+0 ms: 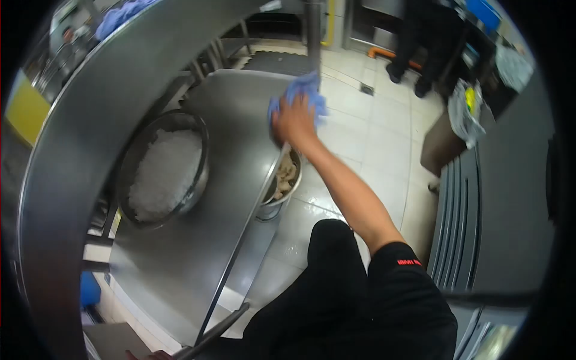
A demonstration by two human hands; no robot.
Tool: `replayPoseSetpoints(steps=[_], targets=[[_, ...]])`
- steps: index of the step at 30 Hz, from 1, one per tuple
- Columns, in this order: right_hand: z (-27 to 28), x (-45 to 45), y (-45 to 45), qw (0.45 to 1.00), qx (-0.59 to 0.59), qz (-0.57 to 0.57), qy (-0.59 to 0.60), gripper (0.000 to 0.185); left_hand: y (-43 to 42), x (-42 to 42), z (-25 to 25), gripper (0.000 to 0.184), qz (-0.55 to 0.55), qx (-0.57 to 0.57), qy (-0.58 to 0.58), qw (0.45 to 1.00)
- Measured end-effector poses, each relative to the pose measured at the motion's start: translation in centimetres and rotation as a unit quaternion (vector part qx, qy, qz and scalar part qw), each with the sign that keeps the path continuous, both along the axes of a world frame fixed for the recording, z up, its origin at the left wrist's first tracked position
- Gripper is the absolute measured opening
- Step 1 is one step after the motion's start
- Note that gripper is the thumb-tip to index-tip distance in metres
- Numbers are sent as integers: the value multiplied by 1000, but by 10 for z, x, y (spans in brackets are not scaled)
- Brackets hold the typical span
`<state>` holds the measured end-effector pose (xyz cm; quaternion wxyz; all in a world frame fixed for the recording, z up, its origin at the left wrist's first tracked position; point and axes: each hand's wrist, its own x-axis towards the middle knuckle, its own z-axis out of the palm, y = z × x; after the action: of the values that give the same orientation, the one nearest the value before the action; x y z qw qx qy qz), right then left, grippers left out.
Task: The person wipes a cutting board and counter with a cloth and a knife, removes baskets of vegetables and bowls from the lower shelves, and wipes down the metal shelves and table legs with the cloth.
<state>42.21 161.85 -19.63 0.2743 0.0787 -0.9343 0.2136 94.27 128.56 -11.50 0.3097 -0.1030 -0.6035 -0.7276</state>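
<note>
My right hand (294, 122) reaches out over the far right corner of the lower steel shelf (225, 180). It has hold of a bunched blue cloth (309, 87), part of which hangs past the shelf's edge. Only a few fingertips of my left hand (153, 355) show at the bottom edge of the view, beside a metal post (219, 330); their grip is hidden. A large steel bowl (204, 174) filled with white ice-like pieces (165, 174) sits on the shelf's left side. Below the right edge, a container (298, 180) with pale food pieces is partly covered by the shelf.
A curved-looking upper steel shelf (66, 174) overhangs the left, with another blue cloth (120, 18) on it. Ahead on the tiled floor (354, 126) stands a person in dark trousers (420, 42). On the right are a bin with a plastic bag (465, 114) and a grey cabinet (510, 204).
</note>
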Motion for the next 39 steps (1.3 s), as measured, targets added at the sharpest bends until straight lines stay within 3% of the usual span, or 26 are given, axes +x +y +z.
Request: replayPoseSetpoints(steps=[3, 4, 7, 8, 9, 11, 14, 16, 18, 21, 24, 27, 29, 33, 35, 39], targets=[[27, 90, -4, 963, 99, 247, -47, 53, -1, 11, 1, 71, 39, -19, -8, 999], [28, 77, -12, 958, 100, 265, -47, 53, 1, 16, 2, 74, 51, -28, -13, 998], [28, 0, -49, 862, 119, 491, -30, 49, 8, 31, 1, 81, 85, -68, -25, 994], [43, -23, -72, 845, 156, 503, -96, 49, 12, 38, -2, 84, 91, -90, -32, 991], [61, -48, -94, 823, 194, 510, -159, 49, 26, 26, 1, 79, 198, -79, -24, 977], [66, -112, -148, 828, 178, 522, -98, 47, 34, 21, 6, 75, 183, -50, -43, 981], [98, -131, -137, 937, 99, 318, -108, 43, 46, 12, 10, 72, 193, -46, -28, 980], [29, -213, -177, 964, 16, 267, 4, 46, 48, 13, 12, 69, 220, -45, -47, 973], [-7, -241, -177, 956, -31, 263, 126, 50, 50, 12, 12, 68, 225, -47, -43, 972], [26, -214, -131, 979, -2, 185, -84, 54, 57, 6, 13, 66, 251, -34, -37, 967], [39, -203, -97, 969, -10, 140, -202, 58, 57, 1, 12, 65, 251, -48, -25, 966], [50, -180, -58, 961, 47, 115, -249, 58, 57, 2, 12, 66, 251, -52, -30, 966], [39, -171, -33, 976, 108, 56, -179, 57, 58, 0, 12, 66, 247, -47, -27, 968], [19, -124, 25, 987, 138, 38, -69, 54, 61, -4, 9, 65, 243, -33, -13, 969], [35, -67, 32, 964, 198, 149, -100, 51, 65, -7, 11, 64, 248, -13, -9, 969], [15, 51, -6, 944, 114, 305, -55, 51, 67, -6, 8, 60, 240, 30, -3, 970]])
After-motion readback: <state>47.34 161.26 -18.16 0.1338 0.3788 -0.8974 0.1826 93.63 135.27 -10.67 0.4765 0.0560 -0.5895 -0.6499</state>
